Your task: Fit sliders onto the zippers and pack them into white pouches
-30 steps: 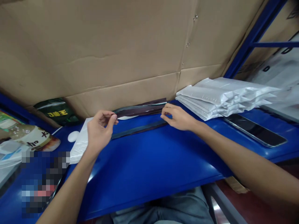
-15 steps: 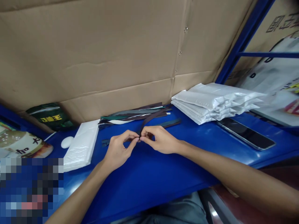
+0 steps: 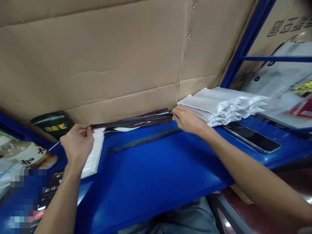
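Our left hand [image 3: 79, 138] pinches one end of a dark strip [image 3: 107, 124], our right hand [image 3: 187, 119] the other, stretched along a strip bundle [image 3: 146, 123] on the blue table [image 3: 146, 172], before a cardboard wall [image 3: 109, 58]. Earlier our fingertips met nearer us; now our hands stand well apart.

Table [image 3: 146, 175]: smooth, glossy surface. On the table: matt, cloth-like strips [image 3: 156, 120]; glossy, plastic-looking packets [image 3: 214, 102]; smooth, glossy phone [image 3: 252, 137]. Behind the table: matt cardboard [image 3: 109, 48].

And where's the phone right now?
In the head view, the phone lies on the blue table at the right, beside the stacked white packets.
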The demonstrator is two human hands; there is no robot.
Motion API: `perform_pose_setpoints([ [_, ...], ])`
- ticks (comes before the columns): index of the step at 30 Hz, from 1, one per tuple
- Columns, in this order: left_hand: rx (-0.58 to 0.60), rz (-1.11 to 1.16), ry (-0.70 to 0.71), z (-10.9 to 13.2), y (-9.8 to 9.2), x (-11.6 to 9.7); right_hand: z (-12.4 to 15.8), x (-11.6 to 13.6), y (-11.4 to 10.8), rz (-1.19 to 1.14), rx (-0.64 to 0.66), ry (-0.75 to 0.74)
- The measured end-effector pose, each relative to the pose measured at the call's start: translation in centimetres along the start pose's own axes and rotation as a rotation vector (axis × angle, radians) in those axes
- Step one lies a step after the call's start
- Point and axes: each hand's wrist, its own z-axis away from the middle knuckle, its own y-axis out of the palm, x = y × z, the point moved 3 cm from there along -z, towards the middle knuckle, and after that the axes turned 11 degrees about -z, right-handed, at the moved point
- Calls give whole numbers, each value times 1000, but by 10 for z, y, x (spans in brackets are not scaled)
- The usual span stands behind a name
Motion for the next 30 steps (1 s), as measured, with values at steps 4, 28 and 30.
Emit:
perform_pose_setpoints([
  [4, -67, -89, 59, 10, -3, -16, 2, 6, 10, -171, 61, 72],
  [28, 573, 436, 748, 114, 11, -130, 27, 106, 31, -812, 150, -44],
  [30, 577, 350, 707, 105, 7, -125, 22, 93, 29, -729, 159, -11],
])
